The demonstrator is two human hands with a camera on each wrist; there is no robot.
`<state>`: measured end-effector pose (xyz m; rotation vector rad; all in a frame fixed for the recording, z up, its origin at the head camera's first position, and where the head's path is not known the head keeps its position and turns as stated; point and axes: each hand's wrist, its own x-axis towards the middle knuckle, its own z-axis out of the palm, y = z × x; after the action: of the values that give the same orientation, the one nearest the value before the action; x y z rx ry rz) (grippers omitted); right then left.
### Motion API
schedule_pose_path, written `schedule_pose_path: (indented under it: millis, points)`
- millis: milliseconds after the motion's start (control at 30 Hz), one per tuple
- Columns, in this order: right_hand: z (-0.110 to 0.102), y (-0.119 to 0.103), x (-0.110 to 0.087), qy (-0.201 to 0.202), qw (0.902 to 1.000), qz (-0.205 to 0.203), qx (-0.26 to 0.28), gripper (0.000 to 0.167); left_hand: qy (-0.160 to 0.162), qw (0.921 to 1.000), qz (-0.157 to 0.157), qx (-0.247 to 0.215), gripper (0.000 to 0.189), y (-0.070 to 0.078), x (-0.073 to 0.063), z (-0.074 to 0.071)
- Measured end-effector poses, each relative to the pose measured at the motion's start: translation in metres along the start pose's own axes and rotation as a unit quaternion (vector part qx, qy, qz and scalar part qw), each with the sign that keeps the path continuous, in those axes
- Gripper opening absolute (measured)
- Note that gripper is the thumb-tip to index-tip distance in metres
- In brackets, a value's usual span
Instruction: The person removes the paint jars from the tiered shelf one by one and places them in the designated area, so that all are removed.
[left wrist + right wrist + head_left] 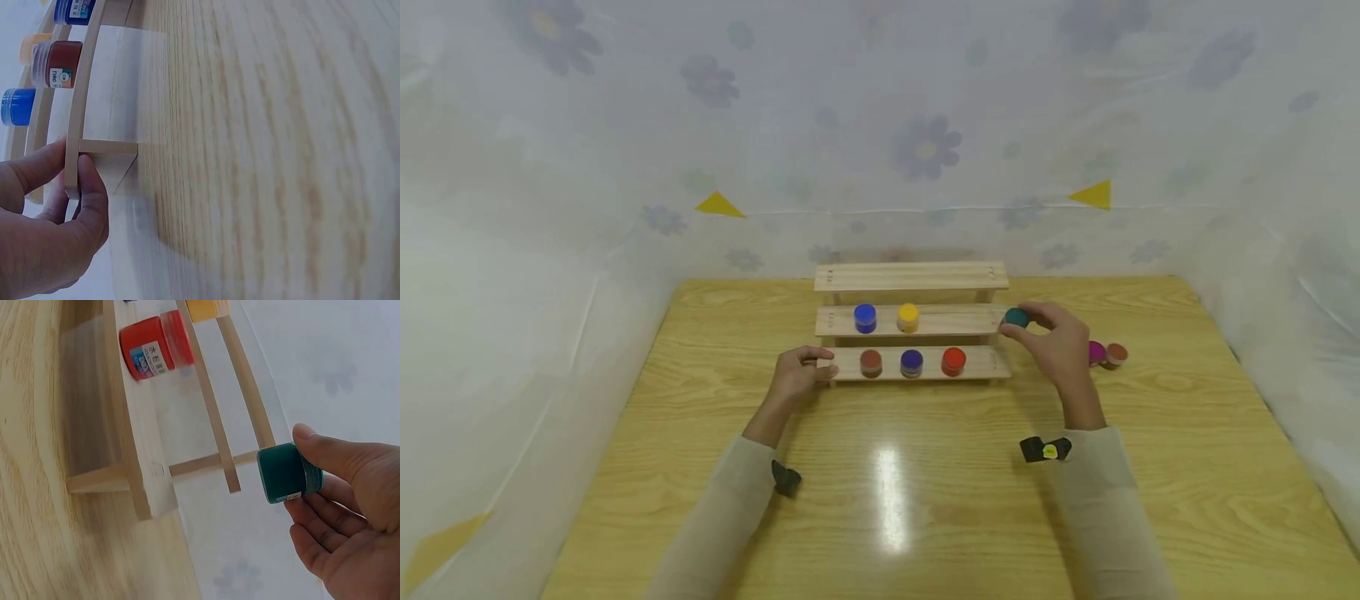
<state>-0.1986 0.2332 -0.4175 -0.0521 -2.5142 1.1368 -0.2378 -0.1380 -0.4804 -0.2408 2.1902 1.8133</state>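
Note:
A three-tier wooden rack (912, 275) stands on the table. My left hand (796, 375) pinches the left end of its lowest shelf, thumb on one face and fingers on the other, as the left wrist view shows. In my right hand (350, 494) is a teal paint jar (284, 474), held between thumb and fingers at its lid, beside the right end of the middle shelf. On that shelf sit a blue jar (865, 318) and a yellow jar (907, 317). The lowest shelf bears a brown jar (871, 363), a dark blue jar (912, 363) and a red jar (953, 362).
Right of the rack, partly behind my right hand, a magenta jar (1097, 354) and a reddish-brown jar (1117, 355) stand on the wooden table (760, 533). A flower-patterned sheet (850, 125) hangs behind and at both sides.

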Motion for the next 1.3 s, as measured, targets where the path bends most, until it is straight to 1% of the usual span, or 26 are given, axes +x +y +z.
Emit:
schedule_pose_path:
  millis: [100, 367, 500, 700, 800, 1033, 1133, 1300]
  points:
    - [-0.003, 0.002, -0.002, 0.002, 1.0, 0.004, -0.003, 0.047, 0.001, 1.0, -0.001, 0.003, 0.026, -0.001, 0.0, 0.0]
    - [-0.011, 0.009, -0.009, -0.005, 0.9993, 0.032, -0.018, 0.05, -0.001, 0.9999, -0.007, 0.009, 0.026, -0.001, 0.001, 0.0]
    - [-0.014, 0.011, -0.011, 0.001, 0.999, 0.032, -0.033, 0.05, -0.001, 0.9999, -0.01, 0.006, 0.026, -0.001, 0.002, 0.0]
    - [-0.02, 0.017, -0.016, -0.003, 0.9977, 0.045, -0.05, 0.05, -0.003, 1.0, -0.002, 0.003, 0.026, -0.001, 0.001, 0.0]
    - [-0.022, 0.02, -0.018, -0.007, 0.9975, 0.055, -0.043, 0.051, -0.004, 1.0, -0.003, 0.004, 0.026, -0.002, 0.001, -0.001]
    - [-0.028, 0.026, -0.025, -0.03, 0.9951, 0.093, -0.015, 0.057, -0.004, 0.9999, -0.01, 0.003, 0.026, -0.001, 0.001, 0.0]
    - [-0.028, 0.029, -0.028, -0.024, 0.9949, 0.095, -0.024, 0.058, -0.004, 0.9999, -0.01, 0.001, 0.026, -0.001, 0.001, 0.0]
    - [-0.026, 0.035, -0.033, 0.003, 0.9958, 0.078, -0.049, 0.053, -0.002, 1.0, -0.008, 0.005, 0.026, 0.0, 0.0, -0.001]
